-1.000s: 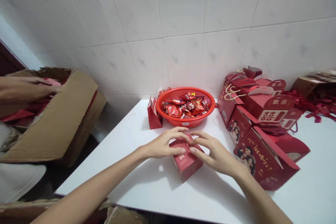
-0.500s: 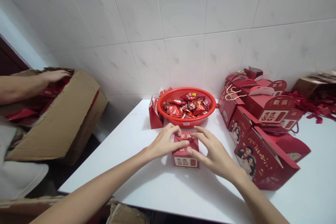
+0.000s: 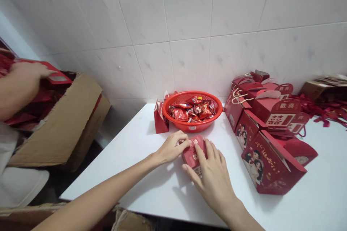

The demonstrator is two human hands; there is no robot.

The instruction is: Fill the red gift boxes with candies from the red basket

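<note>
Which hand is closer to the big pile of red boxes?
Right. The right hand is over the right side of the small box, just left of the pile. The left hand is at the small box's left side, farther away.

At left, we find a co-worker's hand point(image 3: 28, 77) blurred. At centre, the right hand point(image 3: 214, 169) partly hides a red box point(image 3: 191, 156).

Left hand point(image 3: 171, 148) curls inward; right hand point(image 3: 214, 173) spreads, palm down.
</note>
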